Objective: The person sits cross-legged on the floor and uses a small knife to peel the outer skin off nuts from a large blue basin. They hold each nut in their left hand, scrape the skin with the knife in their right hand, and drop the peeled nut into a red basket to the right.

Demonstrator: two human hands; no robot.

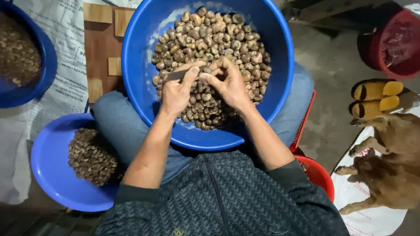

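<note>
A large blue basin (pixel 140 82) rests on my lap, holding a heap of brown cashew nuts in shell (pixel 213 38). Both hands hover over the heap at its middle. My left hand (pixel 177 90) grips a small dark blade (pixel 176 75), thumb pressed near its tip. My right hand (pixel 228 81) pinches one nut (pixel 205 70) against the blade, fingers curled around it. The two hands touch at the fingertips.
A smaller blue bowl (pixel 52 165) with dark shell pieces (pixel 91 156) sits at lower left. Another blue basin (pixel 42 73) of nuts is at far left. A wooden board (pixel 102 52) lies on a white sack. At right: red buckets (pixel 402 41), yellow slippers (pixel 375 98), a lying brown dog (pixel 397 164).
</note>
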